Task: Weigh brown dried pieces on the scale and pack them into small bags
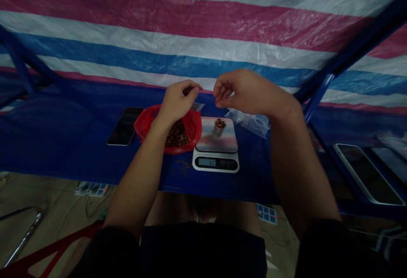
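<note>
Small clear cup (219, 130) stands upright on the white scale (216, 144), its long axis vertical, its mouth, heaped with brown pieces (220, 122), pointing up; the scale's display (207, 162) faces the near edge of the blue table (82, 146); just left of the scale sits an open red bag (195, 126) of similar pieces; the left hand (177, 101) is above the bag's far side, thumb and fingertips close together; the right hand (242, 89) is raised at the scale's far right, fingers curled toward the thumb; whether either pinches anything I cannot tell; clear plastic (254, 123) lies right of the scale.
</note>
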Available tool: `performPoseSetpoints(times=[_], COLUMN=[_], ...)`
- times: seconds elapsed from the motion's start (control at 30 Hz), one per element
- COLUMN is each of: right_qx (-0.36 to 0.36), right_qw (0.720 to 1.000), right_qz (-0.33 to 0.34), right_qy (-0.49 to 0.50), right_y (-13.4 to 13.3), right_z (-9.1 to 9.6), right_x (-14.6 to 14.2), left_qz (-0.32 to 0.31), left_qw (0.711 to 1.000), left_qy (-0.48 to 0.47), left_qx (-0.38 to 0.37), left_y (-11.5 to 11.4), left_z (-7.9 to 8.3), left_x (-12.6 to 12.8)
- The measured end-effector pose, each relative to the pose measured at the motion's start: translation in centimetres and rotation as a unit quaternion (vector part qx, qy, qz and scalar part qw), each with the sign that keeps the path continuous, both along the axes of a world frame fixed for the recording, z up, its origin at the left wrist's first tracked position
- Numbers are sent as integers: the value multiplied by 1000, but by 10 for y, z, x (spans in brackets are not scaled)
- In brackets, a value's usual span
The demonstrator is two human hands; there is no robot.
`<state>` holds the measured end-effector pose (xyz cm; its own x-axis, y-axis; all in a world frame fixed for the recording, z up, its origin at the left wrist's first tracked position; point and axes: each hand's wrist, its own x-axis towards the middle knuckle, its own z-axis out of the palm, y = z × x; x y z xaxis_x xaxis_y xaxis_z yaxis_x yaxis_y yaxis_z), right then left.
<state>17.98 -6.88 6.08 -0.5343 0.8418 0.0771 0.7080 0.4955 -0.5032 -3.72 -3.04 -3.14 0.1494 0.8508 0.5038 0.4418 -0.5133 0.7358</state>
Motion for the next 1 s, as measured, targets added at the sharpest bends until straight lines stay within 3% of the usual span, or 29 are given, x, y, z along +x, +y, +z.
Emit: performPoseSetpoints(times=[0.1,0.17,0.27,0.37,0.47,0.63,0.73,0.83,1.0], right_qx=[58,75,80,68,62,43,-64,-148,-120], right_qw=[997,991,981,980,989,995,966,938,920], right_qz=[54,106,167,179,127,-43,-140,-149,-233], right_qy=[21,42,55,48,32,-77,-206,-277,-293], right_y=[-6,-9,-11,-11,-5,18,35,48,58], right_z=[-14,-28,-46,-49,-33,-8,-15,-32,-47], right_x=[-39,-65,-93,-98,-75,7,52,74,79], left_qz=[113,156,172,165,148,140,132,119,127], left_qw=[989,979,972,969,969,972,971,973,974], left_qy=[-94,-133,-159,-186,-195,-186,-197,-197,-185], left_qx=[25,24,-8,-19,20,28,27,30,23], left_y=[15,25,34,33,27,20,19,17,17], left_z=[1,1,0,-1,-1,-2,0,2,-1], left_x=[-20,-33,-43,-40,-33,-27,-22,-16,-14])
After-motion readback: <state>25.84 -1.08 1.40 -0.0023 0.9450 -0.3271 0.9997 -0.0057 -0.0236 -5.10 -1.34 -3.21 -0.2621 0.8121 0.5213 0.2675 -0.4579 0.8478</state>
